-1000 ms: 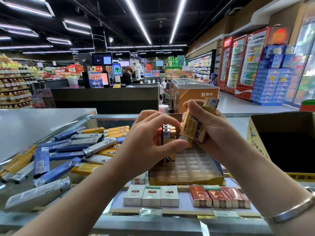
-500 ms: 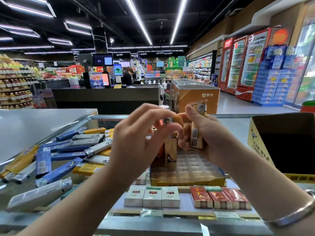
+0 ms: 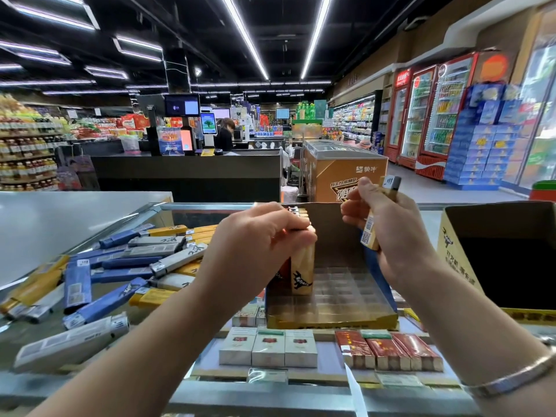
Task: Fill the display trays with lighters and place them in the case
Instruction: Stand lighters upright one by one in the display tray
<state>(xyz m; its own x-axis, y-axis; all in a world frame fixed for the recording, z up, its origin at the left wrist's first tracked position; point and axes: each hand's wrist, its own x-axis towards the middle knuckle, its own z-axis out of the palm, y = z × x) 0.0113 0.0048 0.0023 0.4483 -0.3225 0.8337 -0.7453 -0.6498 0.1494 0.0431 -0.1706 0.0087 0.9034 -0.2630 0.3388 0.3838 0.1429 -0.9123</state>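
Note:
A yellow display tray (image 3: pixel 331 319) with a clear slotted insert stands on the glass case top. Several lighters stand upright in its left slots. My left hand (image 3: pixel 255 245) grips the top of a tan lighter (image 3: pixel 302 272) standing in the tray. To the right, above the tray, my right hand (image 3: pixel 388 233) holds a small bunch of tan lighters (image 3: pixel 373 227) upright. A pile of loose blue, grey and yellow lighters (image 3: pixel 126 266) lies on the glass to the left.
An open cardboard box (image 3: pixel 451 245) with a dark inside stands at the right. Under the glass, cigarette packs (image 3: pixel 267 347) sit in rows. A white counter (image 3: pixel 60 218) lies at the far left, a checkout desk beyond.
My left hand took a lighter from the bunch in my right hand and lowered it into the tray's left side. My right hand moved right and up a little.

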